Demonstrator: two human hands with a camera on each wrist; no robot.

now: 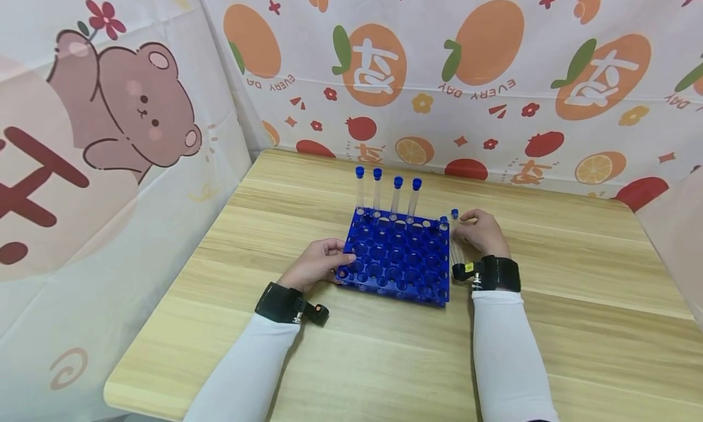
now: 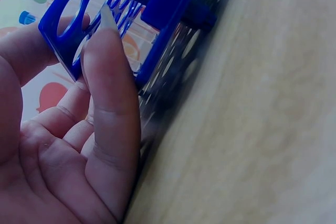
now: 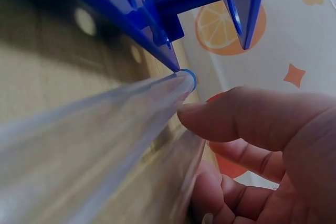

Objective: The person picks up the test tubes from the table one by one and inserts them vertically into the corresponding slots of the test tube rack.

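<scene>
My left hand (image 1: 315, 263) grips the front left corner of a blue test tube rack (image 1: 401, 259), with the thumb along its end in the left wrist view. Several clear test tubes (image 1: 395, 201) with blue caps stand upright in the rack's back row. Beyond the right side of the rack, my right hand (image 1: 484, 234) has its thumb and curled fingers about the upper part of a clear test tube (image 3: 176, 169). Its cap (image 1: 454, 213) shows just left of the fingers. Another clear tube (image 3: 100, 116) lies alongside, close to the rack.
The rack stands on a wood-grain table (image 1: 384, 361). A white cloth (image 1: 428, 62) printed with fruit hangs behind it, and another cloth (image 1: 214, 245) with a bear hangs at the left. Black camera straps (image 1: 501, 274) circle both wrists.
</scene>
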